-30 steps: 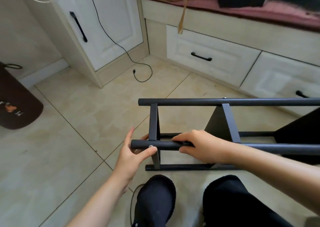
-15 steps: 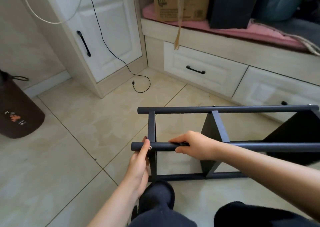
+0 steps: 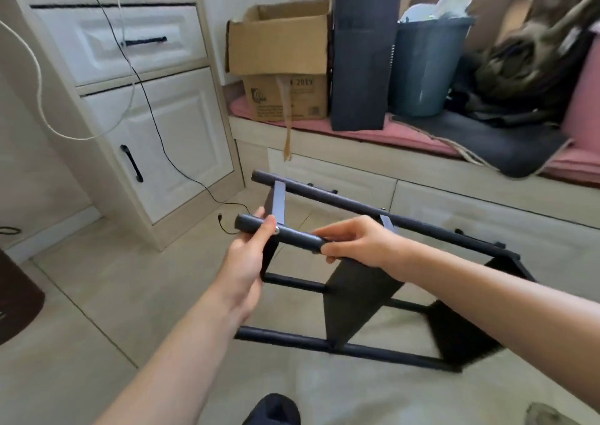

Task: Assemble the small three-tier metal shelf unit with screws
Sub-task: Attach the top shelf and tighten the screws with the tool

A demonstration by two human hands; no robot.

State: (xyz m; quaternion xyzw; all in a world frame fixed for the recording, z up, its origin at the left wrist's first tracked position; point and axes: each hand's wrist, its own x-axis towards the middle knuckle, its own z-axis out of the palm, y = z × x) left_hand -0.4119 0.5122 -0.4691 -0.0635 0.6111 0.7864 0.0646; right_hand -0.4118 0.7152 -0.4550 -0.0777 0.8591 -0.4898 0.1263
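You have the shelf unit [image 3: 357,282] lying on its side on the tiled floor [image 3: 107,282], tipped up toward you, with its four posts running left to right and the dark shelf panels standing between them. Your left hand [image 3: 246,262] sits at the free end of the near upper post [image 3: 282,234], thumb laid over the top beside a small silver screw [image 3: 277,230] and the other fingers curled behind the post. Your right hand [image 3: 354,246] grips the same post further along, fingers wrapped over it and the thumb underneath.

This looks like the fastening step at the end shelf, where the pale crossbar [image 3: 279,201] meets the post. The screw seems seated in its hole, though you cannot tell from here how deep it sits.

Next, hold the post steady with your right hand and turn the screw with your left fingertips, keeping it straight so the thread does not cross. No tool is in view, so finger-tighten first.
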